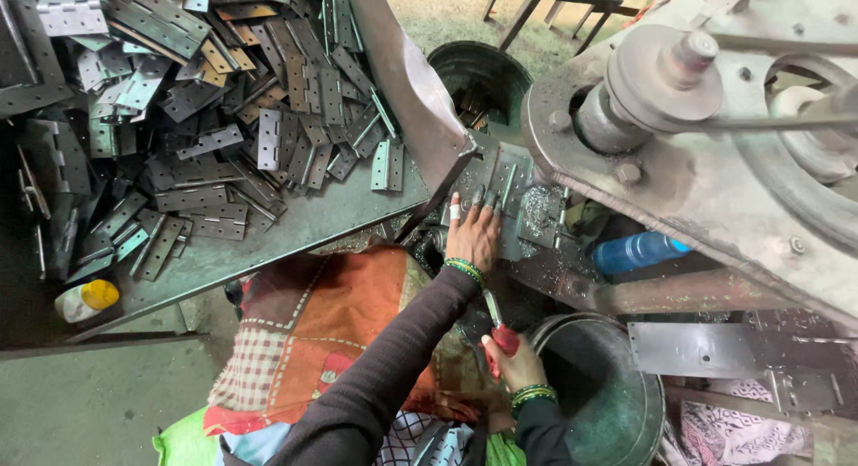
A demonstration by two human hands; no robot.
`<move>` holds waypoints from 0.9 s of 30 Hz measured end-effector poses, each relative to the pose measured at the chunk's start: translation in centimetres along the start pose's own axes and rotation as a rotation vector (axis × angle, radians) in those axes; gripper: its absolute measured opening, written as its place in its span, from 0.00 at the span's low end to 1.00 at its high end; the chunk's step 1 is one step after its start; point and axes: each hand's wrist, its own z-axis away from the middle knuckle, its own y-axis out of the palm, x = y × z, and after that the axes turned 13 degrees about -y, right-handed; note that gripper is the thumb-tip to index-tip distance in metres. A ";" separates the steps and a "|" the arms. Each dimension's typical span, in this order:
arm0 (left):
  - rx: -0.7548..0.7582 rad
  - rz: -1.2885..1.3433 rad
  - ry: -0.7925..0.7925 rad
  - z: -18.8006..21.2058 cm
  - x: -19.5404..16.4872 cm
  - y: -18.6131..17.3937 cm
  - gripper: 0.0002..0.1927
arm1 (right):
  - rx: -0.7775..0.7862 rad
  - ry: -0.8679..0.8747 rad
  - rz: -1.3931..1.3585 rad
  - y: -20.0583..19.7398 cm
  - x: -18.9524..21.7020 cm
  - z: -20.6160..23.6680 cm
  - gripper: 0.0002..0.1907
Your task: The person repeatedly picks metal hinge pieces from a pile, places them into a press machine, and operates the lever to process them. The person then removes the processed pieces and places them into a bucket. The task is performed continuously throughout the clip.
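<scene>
My left hand (474,232) lies flat with fingers spread on a grey metal hinge plate (502,182) on the machine's work bed, a white bandage on one finger and green bangles at the wrist. Lower down, my right hand (511,359) is closed around a red-handled lever (499,321) that runs up toward the bed. Metal shavings lie around the plate. A big pile of grey hinges (223,100) covers the steel table to the left.
A heavy drilling machine with pulleys and belt (679,82) fills the right side. A dark bucket (483,73) stands behind the bed, another bucket (617,394) below right. A blue bottle (639,251) lies under the machine. A yellow-capped bottle (85,299) sits lower left.
</scene>
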 end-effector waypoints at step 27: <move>-0.033 0.097 -0.072 -2.2 -0.7 1.7 0.19 | 0.001 -0.004 0.133 -0.6 -0.3 0.2 0.31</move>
